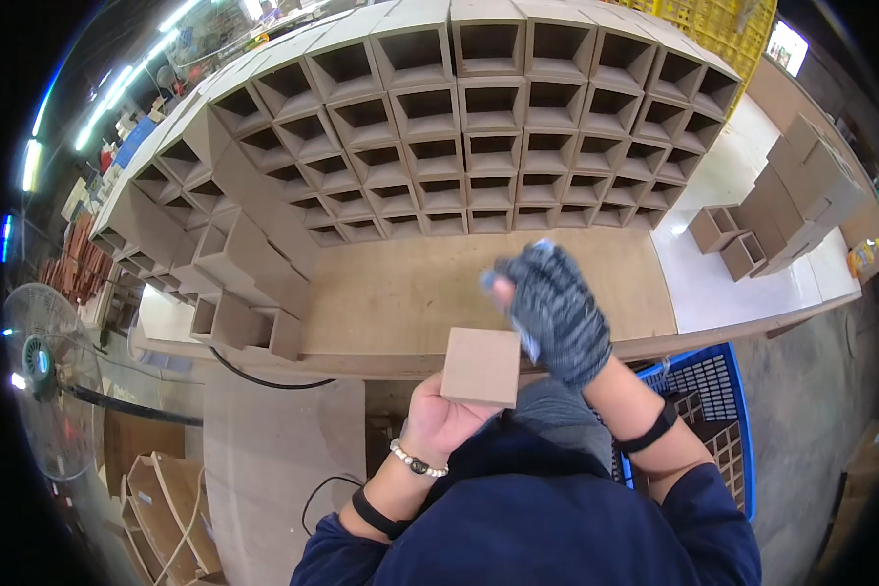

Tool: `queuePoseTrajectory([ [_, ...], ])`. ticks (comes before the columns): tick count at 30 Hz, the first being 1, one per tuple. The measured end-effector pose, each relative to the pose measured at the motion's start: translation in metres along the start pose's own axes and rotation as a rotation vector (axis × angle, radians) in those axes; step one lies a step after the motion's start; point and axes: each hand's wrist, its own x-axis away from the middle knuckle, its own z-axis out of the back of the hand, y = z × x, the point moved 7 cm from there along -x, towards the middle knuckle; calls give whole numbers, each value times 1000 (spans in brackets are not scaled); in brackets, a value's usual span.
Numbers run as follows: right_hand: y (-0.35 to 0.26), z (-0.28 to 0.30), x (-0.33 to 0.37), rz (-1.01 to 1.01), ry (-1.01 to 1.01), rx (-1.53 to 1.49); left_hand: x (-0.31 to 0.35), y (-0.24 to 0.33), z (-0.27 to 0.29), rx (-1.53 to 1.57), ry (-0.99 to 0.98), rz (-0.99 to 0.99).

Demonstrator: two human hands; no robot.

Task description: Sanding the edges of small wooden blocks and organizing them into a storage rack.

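- Up close: holding a plain brown box (481,366) in the bare left hand (442,418), palm up, fingers tucked beneath and closed on it; probably cupped that way to support the weight and leave the squarish upper face accessible. Underside out of sight.
- Just to the right: hovering beside the box with a grey-gloved right hand (557,311), fingers curled, badly blurred. Can't tell about any pinch or contact.
- Down by the right forearm: spotting a blue crate (693,374), perhaps parked there for easy reach, partly hidden by arm and body, brown contents hard to make out.
- Ahead: meeting a wooden surface (410,293), backed by a wall of open boxes (464,137), mouths forward, likely stacked in rows to save room. Deep insides lost in shadow.
- Flanking that: seeing more boxes stacked left (230,176) and right (801,186).
- Farthest: catching a yellow crate (742,39), cut off at the top.
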Motion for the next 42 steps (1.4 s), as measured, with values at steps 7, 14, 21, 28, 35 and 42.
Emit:
queuePoseTrajectory([
  [7, 2, 14, 2, -21, 52, -89, 8, 10, -5, -120, -79, -95],
  [14, -55, 45, 2, 94, -142, -345, 11, 32, -18, -443, -111, -320],
  [21, -16, 11, 19, -122, -224, -201, 23, 41, -30, -678, 37, -503],
  [28, -45, 12, 13, -20, -137, -325, 28, 45, -37, -875, 30, -618],
  [35, -32, 14, 10, -136, -147, -293, 34, 49, -31, -918, 57, -642],
  [42, -16, -25, 28, -62, -270, -140, 40, 49, -45, -1115, 97, -710],
])
